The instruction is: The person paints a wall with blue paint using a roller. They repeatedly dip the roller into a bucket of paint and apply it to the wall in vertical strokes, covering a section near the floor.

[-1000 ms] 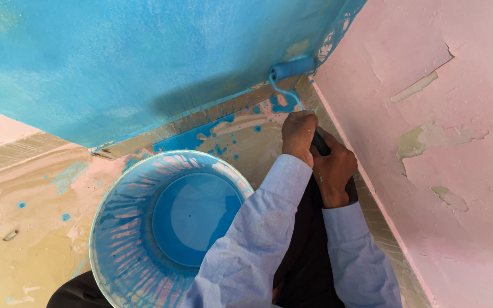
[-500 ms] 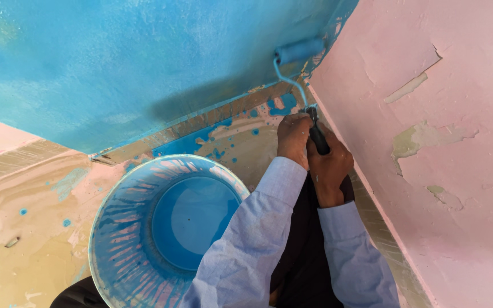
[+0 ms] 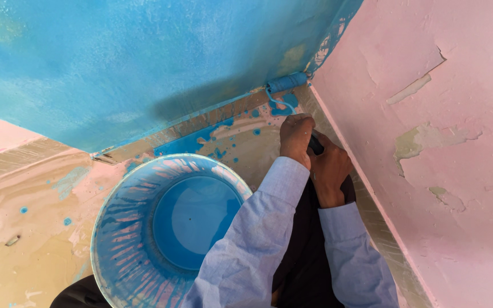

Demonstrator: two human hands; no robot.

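— Gripping what, exactly, those two hands by the corner?

— A small paint roller (image 3: 287, 83). The left hand (image 3: 295, 140) has its fingers curled fully shut around the dark handle (image 3: 315, 145), knuckles up; the right hand (image 3: 328, 169) is wrapped tight around the same handle just behind it, the two hands touching.

— And where is the roller head?

— At the foot of the blue-painted wall (image 3: 144, 63), pressed into the corner where that wall meets the peeling pink wall (image 3: 429, 142). Its bent wire frame runs back from the wall to the hands.

— What else is near that blue wall?

— A round paint bucket (image 3: 109, 239), streaked blue and pink inside with blue paint pooled at the bottom, stands on the spattered floor (image 3: 24, 239) below the wall, just left of the light blue left sleeve (image 3: 252, 245). Blue drips mark the floor between the bucket and the wall's base.
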